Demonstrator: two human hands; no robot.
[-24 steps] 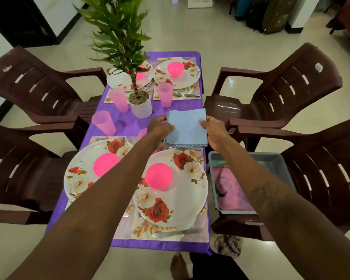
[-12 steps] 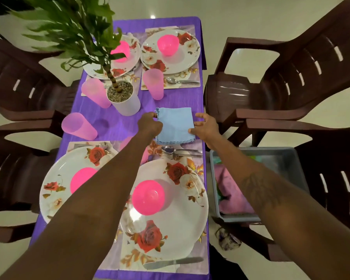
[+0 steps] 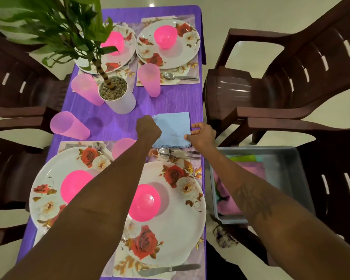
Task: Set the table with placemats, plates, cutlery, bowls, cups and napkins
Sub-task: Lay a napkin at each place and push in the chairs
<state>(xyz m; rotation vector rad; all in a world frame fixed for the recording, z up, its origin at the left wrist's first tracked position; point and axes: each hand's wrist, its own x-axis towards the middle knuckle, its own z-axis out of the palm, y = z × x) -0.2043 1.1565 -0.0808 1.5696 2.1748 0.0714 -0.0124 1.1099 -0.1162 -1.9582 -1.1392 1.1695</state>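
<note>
Toward the middle of the purple table (image 3: pixel 119 126), just beyond the near spoon (image 3: pixel 163 151), the blue napkin (image 3: pixel 173 128) lies flat between both hands, its edges square to the table's. The right hand (image 3: pixel 202 134) pinches its near right corner. The left hand (image 3: pixel 149 128) is curled at its left edge, fingers hidden, so perhaps pinching too. On a chair (image 3: pixel 335 178), the grey bin (image 3: pixel 291 156) holds folded pink and green cloths (image 3: pixel 228 199).
</note>
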